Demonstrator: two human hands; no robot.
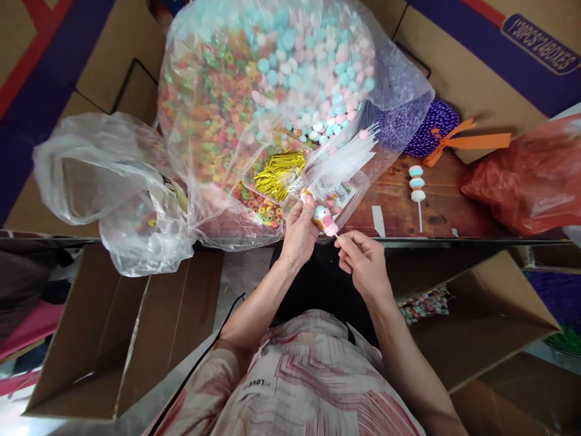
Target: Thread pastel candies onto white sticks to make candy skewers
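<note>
My left hand (300, 229) is closed round a stack of pink, white and blue candy discs (325, 219) at the table's front edge. My right hand (363, 261) pinches the lower end of a thin white stick (336, 237) that runs up into those discs. Just above them lie a clear pack of white sticks (344, 160) and a bundle of gold twist ties (278, 172). A finished candy skewer (417, 189) lies on the wooden table (399, 206) to the right.
A big clear bag of pastel discs (313, 66) and coloured ring candies (218, 115) fills the table's middle. An empty clear bag (109, 181) hangs at left. Purple beads (426, 127), an orange ribbon (472, 140) and a red bag (531, 175) lie right. Open cardboard boxes (122, 327) stand below.
</note>
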